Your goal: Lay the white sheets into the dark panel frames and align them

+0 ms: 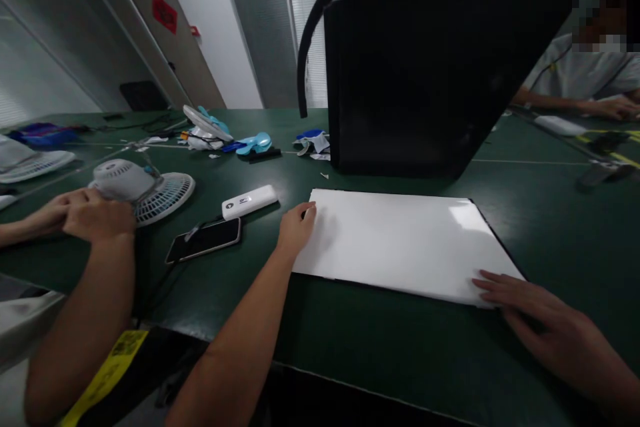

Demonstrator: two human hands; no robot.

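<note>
A flat white rectangular panel (395,240) with thin dark edges lies on the green table in front of me. My left hand (297,230) is closed at the panel's left edge, with the thumb and forefinger tips near its far left corner. At the near right corner, my right hand (543,320) rests its outstretched fingertips on the white surface; the fingers are open and grip nothing. Behind the white panel, a large black panel (410,87) stands tilted upright. A loose black strip (303,67) curves along its top and hangs down on its left side.
Left of me, another person's hands (95,213) touch a small white fan (167,197). Between us lie a phone (205,240) and a white handheld device (250,201). Farther back are light-blue plastic parts (255,143). Another person (585,80) sits across the green table (380,340).
</note>
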